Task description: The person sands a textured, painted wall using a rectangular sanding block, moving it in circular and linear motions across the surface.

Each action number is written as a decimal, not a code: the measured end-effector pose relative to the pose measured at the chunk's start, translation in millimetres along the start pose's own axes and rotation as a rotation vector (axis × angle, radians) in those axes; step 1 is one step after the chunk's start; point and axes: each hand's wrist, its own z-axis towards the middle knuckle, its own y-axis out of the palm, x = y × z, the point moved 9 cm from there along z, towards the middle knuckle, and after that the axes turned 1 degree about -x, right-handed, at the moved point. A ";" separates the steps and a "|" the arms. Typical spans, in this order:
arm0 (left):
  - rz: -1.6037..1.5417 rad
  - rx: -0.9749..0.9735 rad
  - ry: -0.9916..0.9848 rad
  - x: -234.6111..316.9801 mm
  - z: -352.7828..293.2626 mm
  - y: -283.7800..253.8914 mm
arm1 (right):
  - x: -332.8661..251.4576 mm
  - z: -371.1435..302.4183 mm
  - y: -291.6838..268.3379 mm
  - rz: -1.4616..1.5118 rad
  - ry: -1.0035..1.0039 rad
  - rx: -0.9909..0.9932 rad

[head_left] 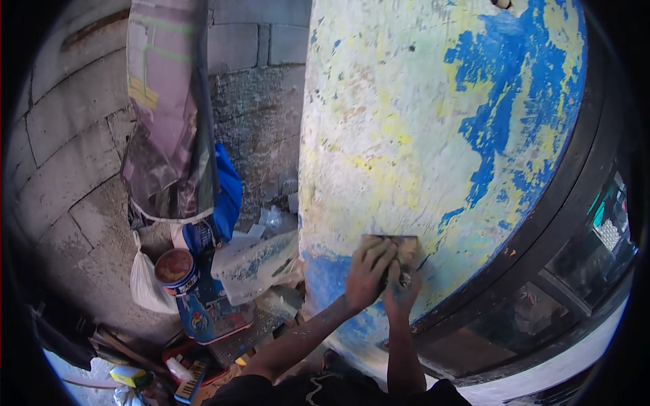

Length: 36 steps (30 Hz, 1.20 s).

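Note:
My left hand presses its fingers onto a flat, rectangular brown scraper with a dark straight far edge. My right hand is closed around the near side of the same scraper, close beside the left. That far edge lies against a large curved panel, whose paint is worn to patches of white, yellow and blue. Part of the scraper is hidden under my fingers, so its handle, if any, cannot be made out. Around my hands the panel's surface shows blue patches and bare, pale areas.
To the left stand a tub of reddish-brown stuff, a white sack and a clear plastic container. A hanging tarp covers part of the block wall. Dark-framed windows border the panel's right.

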 end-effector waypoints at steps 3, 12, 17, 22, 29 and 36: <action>0.088 0.115 -0.079 -19.1 48.4 -21.4 | -31.0 27.9 20.6 -0.085 -0.123 0.084; 0.158 0.176 0.069 -6.7 154.9 -54.5 | -101.5 106.9 56.3 0.049 -0.120 -0.010; 0.020 0.341 0.400 40.7 244.3 -83.9 | -206.4 163.3 43.6 0.278 -0.403 -0.073; 0.157 0.329 0.354 50.3 322.9 -97.2 | -290.6 224.5 56.2 0.092 -0.613 0.015; 0.190 0.402 0.408 48.9 372.9 -130.8 | -340.3 270.7 86.3 -0.087 -0.627 0.003; 0.252 0.347 0.313 42.9 395.5 -130.1 | -353.1 271.7 91.9 -0.146 -0.631 0.005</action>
